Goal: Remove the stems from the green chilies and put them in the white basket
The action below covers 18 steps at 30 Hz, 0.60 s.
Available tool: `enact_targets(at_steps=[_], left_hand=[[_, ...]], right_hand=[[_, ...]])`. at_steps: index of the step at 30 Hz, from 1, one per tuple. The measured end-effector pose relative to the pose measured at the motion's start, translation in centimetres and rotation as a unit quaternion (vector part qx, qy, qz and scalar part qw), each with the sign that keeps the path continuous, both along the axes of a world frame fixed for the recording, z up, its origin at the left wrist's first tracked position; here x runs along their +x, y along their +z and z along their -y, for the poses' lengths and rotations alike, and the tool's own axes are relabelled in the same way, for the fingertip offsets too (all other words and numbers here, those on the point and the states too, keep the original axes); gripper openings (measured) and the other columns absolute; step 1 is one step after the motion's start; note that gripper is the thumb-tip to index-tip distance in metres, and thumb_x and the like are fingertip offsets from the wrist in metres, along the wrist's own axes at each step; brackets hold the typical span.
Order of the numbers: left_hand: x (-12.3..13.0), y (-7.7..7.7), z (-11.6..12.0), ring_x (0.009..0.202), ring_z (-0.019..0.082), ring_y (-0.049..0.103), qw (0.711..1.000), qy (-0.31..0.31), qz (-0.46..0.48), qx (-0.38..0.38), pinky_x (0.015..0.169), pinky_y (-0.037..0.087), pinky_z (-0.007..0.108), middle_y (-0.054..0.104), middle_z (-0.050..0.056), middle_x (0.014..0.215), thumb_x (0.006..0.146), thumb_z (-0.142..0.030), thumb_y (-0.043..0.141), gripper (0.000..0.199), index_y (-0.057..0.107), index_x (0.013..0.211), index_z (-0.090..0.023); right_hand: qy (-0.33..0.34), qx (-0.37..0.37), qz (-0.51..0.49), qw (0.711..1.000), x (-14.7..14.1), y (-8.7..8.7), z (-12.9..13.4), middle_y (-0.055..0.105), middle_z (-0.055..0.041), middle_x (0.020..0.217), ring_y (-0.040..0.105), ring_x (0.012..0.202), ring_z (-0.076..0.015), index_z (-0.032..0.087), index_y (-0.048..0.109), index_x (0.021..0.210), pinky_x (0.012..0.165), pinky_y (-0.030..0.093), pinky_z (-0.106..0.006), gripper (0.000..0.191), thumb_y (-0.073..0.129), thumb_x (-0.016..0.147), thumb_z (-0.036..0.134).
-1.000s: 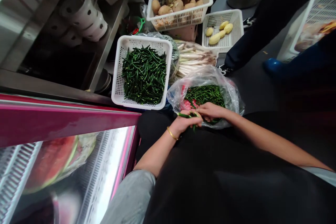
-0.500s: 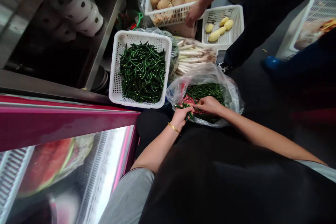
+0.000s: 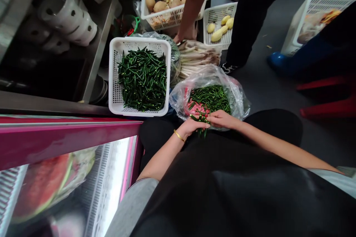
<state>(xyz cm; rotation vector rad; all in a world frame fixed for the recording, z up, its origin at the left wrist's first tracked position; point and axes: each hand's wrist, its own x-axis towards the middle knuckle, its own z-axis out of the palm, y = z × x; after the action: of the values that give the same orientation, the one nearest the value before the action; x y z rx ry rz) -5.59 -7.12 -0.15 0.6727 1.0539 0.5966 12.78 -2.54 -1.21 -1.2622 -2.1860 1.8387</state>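
My left hand (image 3: 191,125), with a gold bangle at its wrist, is closed around a small bunch of green chili peppers (image 3: 202,119). My right hand (image 3: 222,119) meets it from the right, its fingertips pinched on a pepper at the bunch; the exact grip is partly hidden. Both hands are over the near rim of a clear plastic bag (image 3: 239,98). Inside the bag lie many thin green pieces (image 3: 211,96), peppers or stems, with pink-red plastic (image 3: 198,108) showing. To the left stands a white basket (image 3: 111,77) heaped with green chili peppers (image 3: 143,81).
Behind the bag lie long white stalks (image 3: 197,57). A co-worker's arm (image 3: 194,3) reaches down beside a basket of brown potatoes (image 3: 160,6). Peeled potatoes (image 3: 217,35) sit in another basket. A pink-edged glass case (image 3: 83,129) borders the left; a red stool (image 3: 328,96) stands right.
The view has shifted, so surroundings appear further left. My hands have come slightly nearer my body, still together at the peppers. The co-worker's hand has moved down toward the white stalks.
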Motion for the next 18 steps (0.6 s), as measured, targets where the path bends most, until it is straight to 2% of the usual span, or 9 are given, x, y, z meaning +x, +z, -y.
enact_targets(at_steps=[1, 3, 5, 8, 12, 15, 18], left_hand=[[0.3, -0.2, 0.2, 0.043, 0.008, 0.043, 0.999, 0.026, 0.005, -0.022, 0.042, 0.021, 0.023, 0.056, 0.0, 0.05, 0.055, -0.028, 0.081, 0.023, 0.068, 0.065, -0.012], [1.0, -0.9, 0.3, 0.04, 0.007, 0.041, 0.995, 0.067, 0.023, -0.076, 0.04, 0.02, 0.023, 0.053, -0.001, 0.047, 0.055, -0.027, 0.079, 0.021, 0.065, 0.06, -0.013], [1.2, -1.3, 0.2, 0.039, 0.006, 0.04, 0.987, 0.09, 0.059, -0.122, 0.039, 0.021, 0.022, 0.052, 0.0, 0.047, 0.056, -0.027, 0.075, 0.019, 0.064, 0.06, -0.012], [0.4, -1.3, -0.5, 0.043, 0.007, 0.045, 0.97, 0.14, 0.141, -0.141, 0.039, 0.024, 0.02, 0.054, 0.001, 0.05, 0.058, -0.028, 0.07, 0.019, 0.064, 0.064, -0.011], [-1.2, -0.4, -1.2, 0.053, 0.011, 0.055, 0.949, 0.214, 0.192, -0.128, 0.043, 0.032, 0.02, 0.06, 0.004, 0.059, 0.061, -0.027, 0.067, 0.018, 0.062, 0.068, -0.012], [-1.7, 0.1, -1.3, 0.053, 0.011, 0.055, 0.948, 0.233, 0.176, -0.129, 0.044, 0.031, 0.02, 0.063, 0.004, 0.065, 0.066, -0.028, 0.068, 0.018, 0.062, 0.074, -0.013], [-1.5, 0.2, -1.4, 0.053, 0.008, 0.051, 0.949, 0.227, 0.191, -0.108, 0.048, 0.034, 0.02, 0.057, 0.001, 0.06, 0.065, -0.026, 0.074, 0.02, 0.061, 0.074, -0.014]], right_hand=[[0.0, 0.094, 0.033, 0.995, 0.0, 0.0, 0.3, 0.051, -0.0021, 0.051, 0.047, 0.051, -0.0128, 0.019, 0.05, 0.059, 0.052, 0.032, -0.026, 0.055, 0.034, 0.088, 0.063], [0.006, 0.258, 0.129, 0.958, 0.1, 0.2, 0.2, 0.06, -0.0087, 0.064, 0.055, 0.063, -0.0169, 0.017, 0.057, 0.064, 0.057, 0.033, -0.027, 0.053, 0.031, 0.094, 0.052], [0.025, 0.337, 0.227, 0.913, 0.2, 0.3, -0.7, 0.066, -0.0144, 0.082, 0.061, 0.076, -0.0212, 0.014, 0.065, 0.081, 0.061, 0.034, -0.028, 0.051, 0.028, 0.097, 0.045], [0.066, 0.359, 0.325, 0.873, -0.2, -0.1, -2.2, 0.064, -0.0177, 0.106, 0.064, 0.089, -0.0261, 0.013, 0.063, 0.112, 0.063, 0.037, -0.028, 0.049, 0.033, 0.098, 0.048], [0.158, 0.324, 0.368, 0.857, -0.7, -1.8, -1.5, 0.06, -0.0186, 0.112, 0.066, 0.085, -0.0266, 0.015, 0.051, 0.134, 0.064, 0.04, -0.029, 0.049, 0.036, 0.098, 0.045], [0.233, 0.307, 0.35, 0.854, 0.5, -2.4, 0.1, 0.061, -0.0184, 0.111, 0.066, 0.085, -0.026, 0.017, 0.053, 0.133, 0.064, 0.041, -0.029, 0.046, 0.041, 0.096, 0.041], [0.272, 0.283, 0.32, 0.862, 2.9, -2.0, 0.1, 0.064, -0.014, 0.106, 0.066, 0.084, -0.0233, 0.021, 0.065, 0.119, 0.063, 0.04, -0.027, 0.037, 0.044, 0.094, 0.04]])
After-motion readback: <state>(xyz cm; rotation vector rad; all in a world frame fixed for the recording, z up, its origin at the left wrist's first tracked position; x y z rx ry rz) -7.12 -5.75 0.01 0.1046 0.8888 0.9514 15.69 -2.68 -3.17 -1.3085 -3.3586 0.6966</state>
